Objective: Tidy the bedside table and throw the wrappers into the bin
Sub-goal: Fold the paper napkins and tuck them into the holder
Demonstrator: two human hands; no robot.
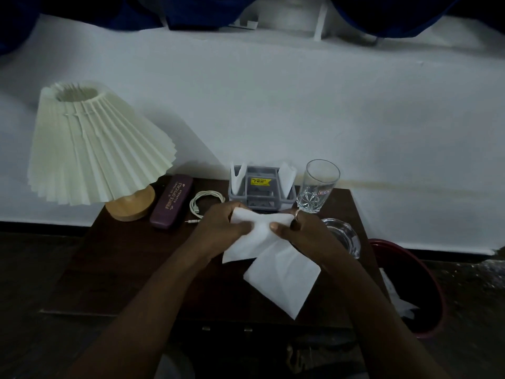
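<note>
Both my hands hold one white tissue (276, 263) above the middle of the dark wooden bedside table (117, 269). My left hand (221, 228) pinches its upper left part. My right hand (300, 231), with a ring on one finger, grips the upper right part. The tissue's lower half hangs down in a loose fold over the tabletop. A dark red bin (418, 291) stands on the floor to the right of the table, with white scraps inside it.
On the table's back edge stand a pleated cream lamp (98, 149), a purple spectacle case (171, 201), a coiled white cable (203, 202), a grey organiser (262, 191) with tissues, and a drinking glass (318, 186). A glass ashtray (344, 236) sits beside my right hand.
</note>
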